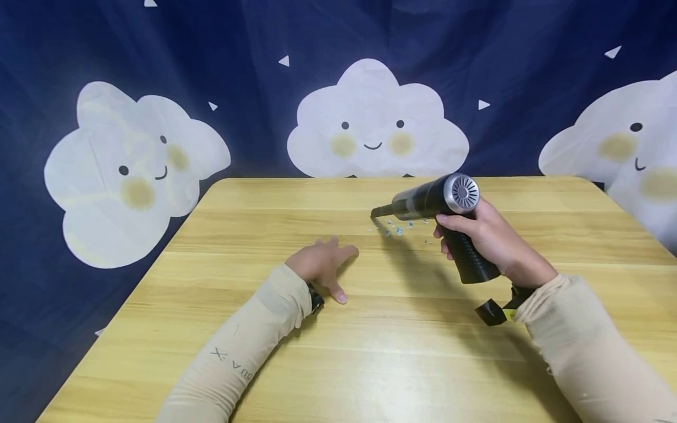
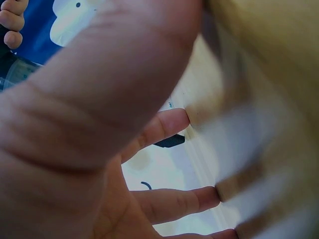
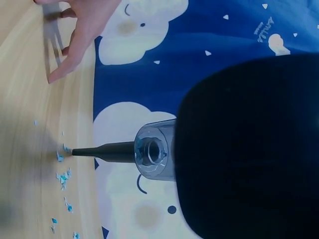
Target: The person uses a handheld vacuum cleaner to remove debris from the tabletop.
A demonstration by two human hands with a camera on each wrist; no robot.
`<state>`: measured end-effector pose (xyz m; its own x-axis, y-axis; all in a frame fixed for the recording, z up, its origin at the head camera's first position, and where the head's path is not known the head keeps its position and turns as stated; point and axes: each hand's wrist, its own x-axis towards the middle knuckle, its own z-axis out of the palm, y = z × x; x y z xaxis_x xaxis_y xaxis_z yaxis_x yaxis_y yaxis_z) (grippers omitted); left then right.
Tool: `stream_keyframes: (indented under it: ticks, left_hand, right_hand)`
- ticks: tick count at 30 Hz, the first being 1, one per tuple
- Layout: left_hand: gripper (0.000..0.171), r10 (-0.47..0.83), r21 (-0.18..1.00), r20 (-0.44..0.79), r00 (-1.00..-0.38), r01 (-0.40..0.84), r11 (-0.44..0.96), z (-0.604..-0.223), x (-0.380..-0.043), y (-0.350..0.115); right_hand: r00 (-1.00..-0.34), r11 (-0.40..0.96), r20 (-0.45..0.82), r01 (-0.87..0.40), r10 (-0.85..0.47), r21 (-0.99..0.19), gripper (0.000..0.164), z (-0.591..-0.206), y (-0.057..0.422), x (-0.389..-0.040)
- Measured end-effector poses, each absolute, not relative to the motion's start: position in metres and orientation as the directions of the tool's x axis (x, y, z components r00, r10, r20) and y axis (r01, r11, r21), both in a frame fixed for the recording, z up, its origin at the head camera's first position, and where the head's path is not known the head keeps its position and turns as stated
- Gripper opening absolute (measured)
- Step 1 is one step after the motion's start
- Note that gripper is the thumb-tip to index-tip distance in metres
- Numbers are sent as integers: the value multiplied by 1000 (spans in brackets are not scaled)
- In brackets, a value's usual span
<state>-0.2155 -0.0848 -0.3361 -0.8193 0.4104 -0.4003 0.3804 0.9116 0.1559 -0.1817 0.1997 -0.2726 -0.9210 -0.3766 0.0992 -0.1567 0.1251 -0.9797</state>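
Note:
My right hand (image 1: 497, 241) grips the black handle of a handheld vacuum cleaner (image 1: 423, 200), thumb curled round it below the silver vented end. Its narrow nozzle (image 3: 104, 152) points left and down at small blue and white paper scraps (image 1: 399, 230) on the tabletop. In the right wrist view the tip is close beside several scraps (image 3: 63, 178); whether it touches the wood I cannot tell. Left of the scraps, my left hand (image 1: 322, 264) rests its spread fingertips on the table, holding nothing. The left wrist view shows its fingers (image 2: 174, 204) nearly straight.
The wooden table (image 1: 370, 352) has rounded far corners. Right behind its far edge hangs a dark blue curtain (image 1: 254, 47) printed with smiling white clouds. Black bands sit on both wrists; a black piece (image 1: 491, 312) sticks out at the right one.

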Motion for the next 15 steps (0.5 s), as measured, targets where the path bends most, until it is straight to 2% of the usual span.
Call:
stream_keyframes:
  ticks: [15]
  left_hand:
    - [101, 400, 187, -398, -826, 355, 916, -336, -214, -85]
  right_hand:
    - [-928, 160, 86, -152, -361, -975, 39, -264, 203, -176]
